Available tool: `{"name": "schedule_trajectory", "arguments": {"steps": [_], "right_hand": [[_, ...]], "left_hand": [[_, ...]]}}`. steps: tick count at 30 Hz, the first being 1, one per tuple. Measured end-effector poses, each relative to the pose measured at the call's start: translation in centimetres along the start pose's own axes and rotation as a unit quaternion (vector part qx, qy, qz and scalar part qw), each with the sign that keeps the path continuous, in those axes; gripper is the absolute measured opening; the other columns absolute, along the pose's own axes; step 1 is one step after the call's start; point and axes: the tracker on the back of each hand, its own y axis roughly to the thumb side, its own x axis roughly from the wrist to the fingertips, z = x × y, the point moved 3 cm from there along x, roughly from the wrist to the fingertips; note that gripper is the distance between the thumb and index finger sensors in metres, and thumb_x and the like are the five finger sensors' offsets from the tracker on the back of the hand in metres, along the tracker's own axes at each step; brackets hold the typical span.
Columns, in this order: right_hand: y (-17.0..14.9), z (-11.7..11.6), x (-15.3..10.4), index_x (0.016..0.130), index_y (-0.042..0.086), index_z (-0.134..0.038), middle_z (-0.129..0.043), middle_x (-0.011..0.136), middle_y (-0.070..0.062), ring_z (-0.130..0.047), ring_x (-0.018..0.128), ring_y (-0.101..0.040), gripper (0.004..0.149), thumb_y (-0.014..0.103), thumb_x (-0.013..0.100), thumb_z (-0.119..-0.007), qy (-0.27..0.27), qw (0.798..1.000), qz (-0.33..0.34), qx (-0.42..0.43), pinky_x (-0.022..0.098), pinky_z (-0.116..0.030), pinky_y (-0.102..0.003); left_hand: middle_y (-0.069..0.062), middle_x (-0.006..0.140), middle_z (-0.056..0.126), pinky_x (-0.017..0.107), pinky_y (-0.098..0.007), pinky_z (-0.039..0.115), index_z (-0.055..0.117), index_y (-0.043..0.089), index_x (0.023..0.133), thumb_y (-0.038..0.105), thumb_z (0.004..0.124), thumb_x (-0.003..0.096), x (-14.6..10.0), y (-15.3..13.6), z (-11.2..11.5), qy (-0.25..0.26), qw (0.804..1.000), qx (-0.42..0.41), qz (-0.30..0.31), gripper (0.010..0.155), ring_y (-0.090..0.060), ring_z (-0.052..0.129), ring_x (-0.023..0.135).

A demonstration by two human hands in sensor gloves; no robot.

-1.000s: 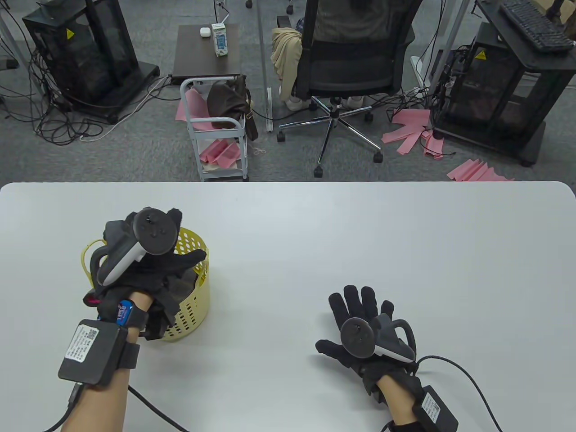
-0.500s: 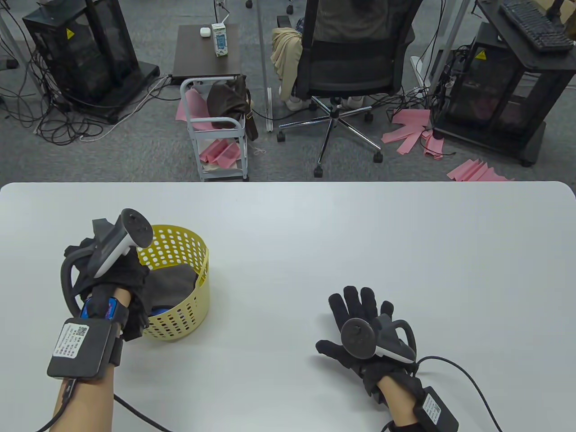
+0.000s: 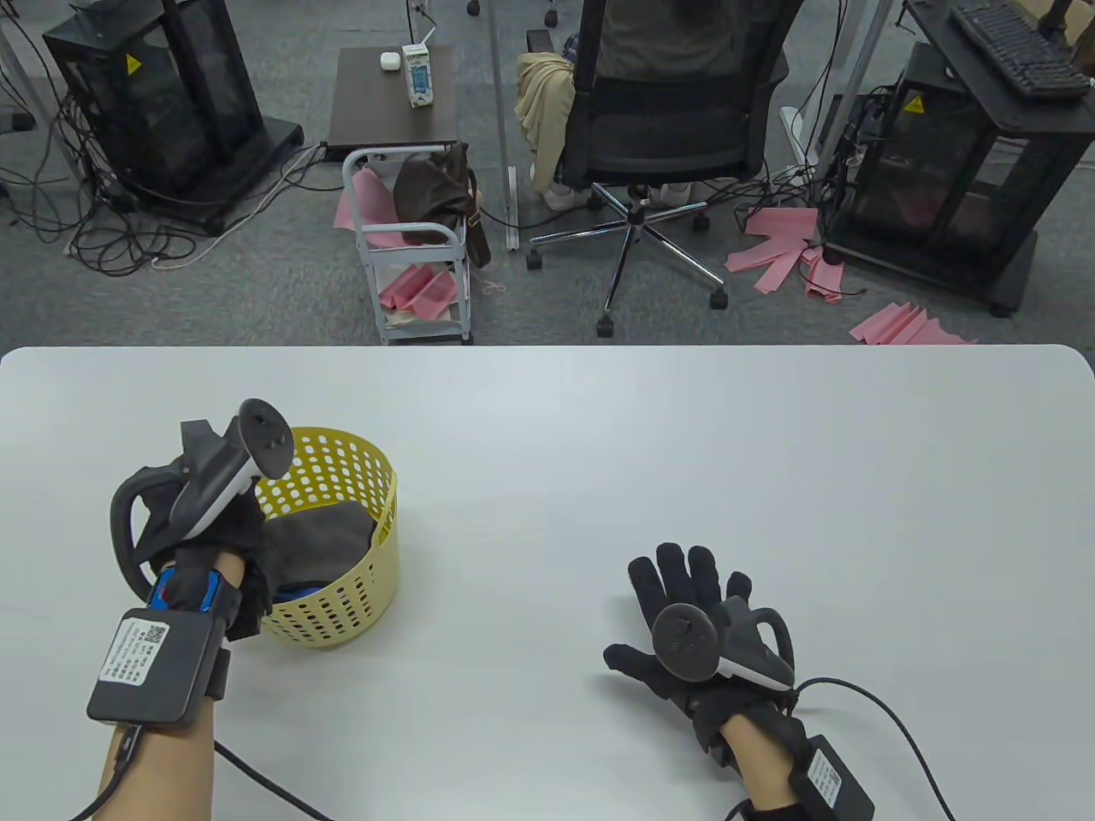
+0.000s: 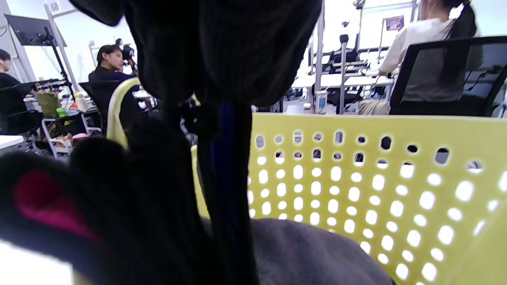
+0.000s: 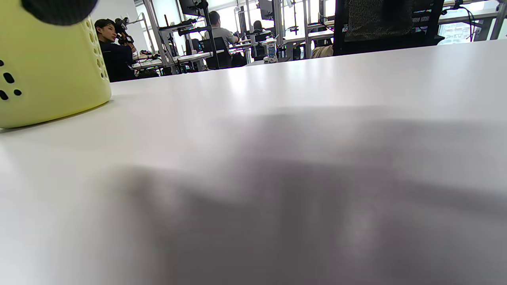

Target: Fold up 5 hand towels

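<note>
A yellow perforated basket (image 3: 351, 581) stands at the table's left and holds a grey towel (image 3: 325, 530) with something blue (image 3: 299, 590) under it. My left hand (image 3: 227, 534) is at the basket's left rim, its tracker tilted up. In the left wrist view its fingers (image 4: 222, 43) curl at the top, and a dark cloth (image 4: 225, 178) hangs from them over the grey towel (image 4: 313, 253) and the basket wall (image 4: 376, 178). My right hand (image 3: 680, 599) lies flat on the table at the right of centre, fingers spread, holding nothing.
The white table (image 3: 599, 445) ends at a far edge with rounded corners. Beyond it on the floor are an office chair (image 3: 659, 128) with a seated person, a small white cart (image 3: 411, 248) and pink cloths (image 3: 787, 248). Cables trail from both wrists.
My left hand has drawn back from over the basket to its left rim, uncovering the grey towel inside. My right hand has stayed where it was.
</note>
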Motion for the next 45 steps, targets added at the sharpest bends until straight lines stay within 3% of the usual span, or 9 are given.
{"name": "schedule_trajectory", "arguments": {"steps": [7, 15, 26, 30, 35, 41, 45], "right_hand": [[0.0, 0.0, 0.0, 0.114, 0.011, -0.010, -0.009, 0.119, -0.029, -0.014, 0.100, -0.062, 0.093, 0.074, 0.058, -0.052, 0.000, 1.000, 0.000, 0.001, 0.059, -0.027, -0.085], [0.0, 0.0, -0.1, 0.113, 0.011, -0.011, -0.009, 0.119, -0.029, -0.014, 0.100, -0.062, 0.093, 0.073, 0.058, -0.052, -0.003, 1.000, 0.002, 0.002, 0.059, -0.027, -0.085], [-0.2, 0.6, -0.5, 0.113, 0.011, -0.012, -0.010, 0.119, -0.029, -0.016, 0.101, -0.060, 0.092, 0.072, 0.058, -0.053, -0.025, 1.000, 0.006, 0.014, 0.060, -0.028, -0.083], [-0.3, 1.3, -0.8, 0.113, 0.008, -0.017, -0.019, 0.119, -0.031, -0.030, 0.101, -0.060, 0.091, 0.071, 0.059, -0.055, -0.060, 0.997, 0.020, 0.047, 0.064, -0.038, -0.078], [-0.3, 2.3, -1.4, 0.113, 0.007, -0.025, -0.026, 0.120, -0.031, -0.040, 0.101, -0.058, 0.089, 0.069, 0.058, -0.057, -0.107, 0.989, 0.039, 0.094, 0.066, -0.046, -0.074], [-0.1, 3.4, -2.1, 0.112, 0.007, -0.035, -0.036, 0.119, -0.028, -0.050, 0.098, -0.055, 0.082, 0.065, 0.059, -0.059, -0.161, 0.973, 0.055, 0.154, 0.067, -0.052, -0.069], [-0.4, 4.0, -2.4, 0.110, 0.008, -0.042, -0.044, 0.117, -0.026, -0.057, 0.095, -0.052, 0.076, 0.060, 0.059, -0.062, -0.186, 0.962, 0.052, 0.193, 0.067, -0.055, -0.067]], "left_hand": [[-0.001, 0.091, 0.093, 0.076, -0.066, 0.051, 0.083, 0.034, 0.094, 0.024, 0.085, 0.0519, -2.3, 1.0, -2.3, 0.041, 0.998, -0.033, 0.040, 0.044, -0.031, 0.092, 0.086], [-0.002, 0.091, 0.092, 0.075, -0.066, 0.055, 0.080, 0.034, 0.095, 0.024, 0.082, 0.0531, -7.2, 3.4, -5.2, 0.100, 0.984, -0.084, 0.121, 0.043, -0.030, 0.100, 0.080], [-0.004, 0.091, 0.091, 0.072, -0.063, 0.064, 0.078, 0.032, 0.097, 0.023, 0.080, 0.0528, -14.6, 8.4, -10.8, 0.174, 0.951, -0.122, 0.226, 0.045, -0.024, 0.107, 0.068], [-0.004, 0.090, 0.092, 0.072, -0.062, 0.066, 0.078, 0.032, 0.097, 0.024, 0.081, 0.0526, -16.0, 10.7, -11.6, 0.163, 0.933, -0.155, 0.279, 0.045, -0.022, 0.108, 0.066], [-0.004, 0.090, 0.092, 0.071, -0.062, 0.066, 0.078, 0.032, 0.097, 0.024, 0.081, 0.0526, -16.1, 14.6, -9.9, 0.131, 0.912, -0.200, 0.332, 0.045, -0.023, 0.108, 0.066], [-0.004, 0.091, 0.091, 0.071, -0.064, 0.064, 0.079, 0.031, 0.097, 0.023, 0.081, 0.0525, -14.7, 19.7, -4.4, 0.055, 0.880, -0.281, 0.378, 0.045, -0.024, 0.107, 0.068], [-0.004, 0.091, 0.091, 0.071, -0.064, 0.064, 0.078, 0.031, 0.097, 0.023, 0.082, 0.0525, -13.8, 22.5, -0.7, 0.005, 0.877, -0.288, 0.385, 0.045, -0.025, 0.107, 0.068]]}}
